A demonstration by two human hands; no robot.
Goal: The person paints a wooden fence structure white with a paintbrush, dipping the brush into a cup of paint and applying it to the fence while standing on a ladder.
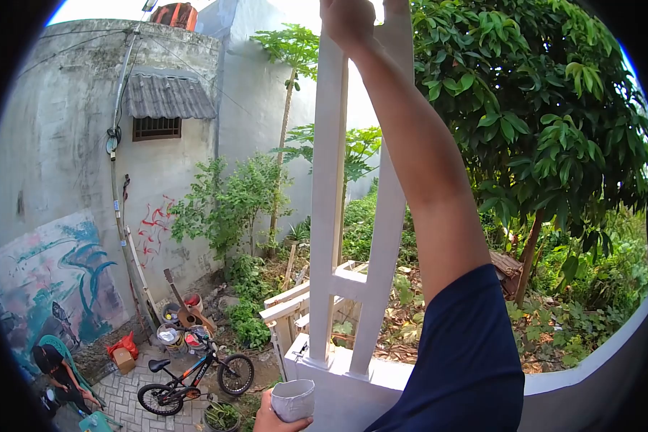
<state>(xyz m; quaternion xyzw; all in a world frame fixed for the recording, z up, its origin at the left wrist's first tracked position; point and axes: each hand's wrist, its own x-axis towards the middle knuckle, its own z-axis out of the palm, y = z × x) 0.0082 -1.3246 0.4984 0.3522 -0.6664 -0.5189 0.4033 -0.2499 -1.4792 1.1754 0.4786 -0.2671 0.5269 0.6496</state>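
Observation:
My left hand (272,416) is wrapped round a whitish cup (293,400) at the bottom of the view, below the foot of a white post frame (326,180). The cup's surface looks uneven and smeared, and its mouth faces up. My right arm reaches high across the frame, in a dark blue sleeve. At the top edge my right hand (349,27) is closed, close against the upper part of the white posts. Its fingers are partly cut off by the picture edge, and I cannot tell what they hold.
A white parapet (590,378) curves off to the right. Down in the yard are a small bicycle (194,381), a guitar (189,315), buckets (171,337) and a crouching person (65,378). Stacked white timber (288,302) lies behind the posts; a leafy tree (533,108) stands at right.

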